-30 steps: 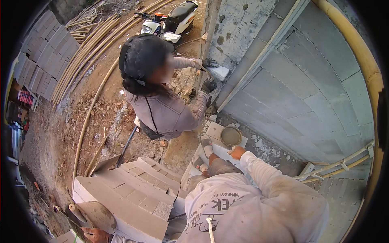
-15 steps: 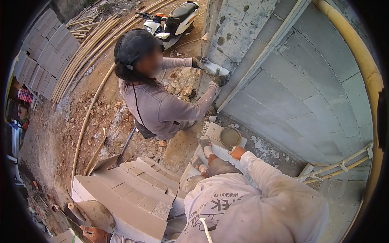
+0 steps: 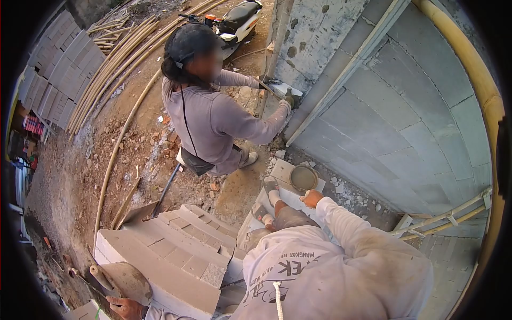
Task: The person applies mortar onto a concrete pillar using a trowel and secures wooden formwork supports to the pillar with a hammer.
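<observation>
My right hand (image 3: 311, 198) is closed beside the round bucket (image 3: 304, 178) of grey wet mix. Its fingers are curled, and whatever they hold, if anything, cannot be made out. My left hand (image 3: 127, 308) is low at the left, fingers stretched and apart, by the stacked pale blocks (image 3: 160, 256). Just above it, a trowel (image 3: 128, 281) with a pale wooden handle lies on the blocks. A dark, thin-edged tool (image 3: 80, 280) lies left of the trowel, partly in shadow.
A co-worker (image 3: 213, 117) in a mauve shirt and gloves works at the block wall (image 3: 394, 106) around a white piece (image 3: 285, 89). Bamboo poles (image 3: 125, 69), a motorbike (image 3: 237, 24) and a block stack (image 3: 61, 66) stand behind. Rubble (image 3: 344, 184) lies along the wall's foot.
The co-worker has shifted right and more upright, with one shoe now showing. My left hand has shifted slightly; my right hand has barely moved.
</observation>
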{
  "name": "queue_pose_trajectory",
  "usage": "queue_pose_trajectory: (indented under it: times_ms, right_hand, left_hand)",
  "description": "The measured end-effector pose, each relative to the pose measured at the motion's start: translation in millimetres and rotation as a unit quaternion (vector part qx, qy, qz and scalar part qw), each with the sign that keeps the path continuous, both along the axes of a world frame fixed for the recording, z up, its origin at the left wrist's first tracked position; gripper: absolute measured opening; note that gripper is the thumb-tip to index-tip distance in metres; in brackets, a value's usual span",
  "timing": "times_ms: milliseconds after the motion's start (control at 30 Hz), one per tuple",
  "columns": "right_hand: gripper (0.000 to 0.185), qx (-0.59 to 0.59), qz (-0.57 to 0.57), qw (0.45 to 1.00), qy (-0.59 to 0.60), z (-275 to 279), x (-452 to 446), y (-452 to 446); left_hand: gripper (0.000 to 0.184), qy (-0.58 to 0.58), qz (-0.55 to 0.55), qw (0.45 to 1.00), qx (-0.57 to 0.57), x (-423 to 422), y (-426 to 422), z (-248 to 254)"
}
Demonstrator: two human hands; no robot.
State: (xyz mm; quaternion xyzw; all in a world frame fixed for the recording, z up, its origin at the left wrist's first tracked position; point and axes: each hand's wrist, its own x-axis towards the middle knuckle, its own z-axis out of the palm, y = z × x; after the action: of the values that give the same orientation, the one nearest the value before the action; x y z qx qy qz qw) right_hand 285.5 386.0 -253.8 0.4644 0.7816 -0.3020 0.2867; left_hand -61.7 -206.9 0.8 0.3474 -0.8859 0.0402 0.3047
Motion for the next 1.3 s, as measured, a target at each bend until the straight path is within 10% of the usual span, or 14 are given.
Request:
queue_pose_trajectory:
  times_ms: [267, 467, 600, 667, 1300]
  right_hand:
    - [0.044, 0.021, 0.017, 0.999, 0.018, -8, 1, 1]
    - [0.045, 0.023, 0.05, 0.998, 0.024, -9, -1, 4]
    - [0.046, 0.017, 0.044, 0.998, 0.036, -14, 1, 5]
    - [0.045, 0.026, 0.034, 0.998, 0.05, -4, -3, 2]
    - [0.045, 0.028, 0.065, 0.997, 0.028, -11, -16, 9]
  left_hand:
    - [0.069, 0.0, 0.006, 1.0, 0.008, -1, -3, -2]
    - [0.044, 0.269, -0.209, 0.917, -0.208, 9, 51, 12]
    - [0.039, 0.144, -0.118, 0.975, -0.118, 10, 39, 14]
    - [0.069, -0.021, 0.016, 1.0, 0.006, 8, 28, 19]
    - [0.068, -0.003, 0.004, 1.0, -0.016, 1, 11, 6]
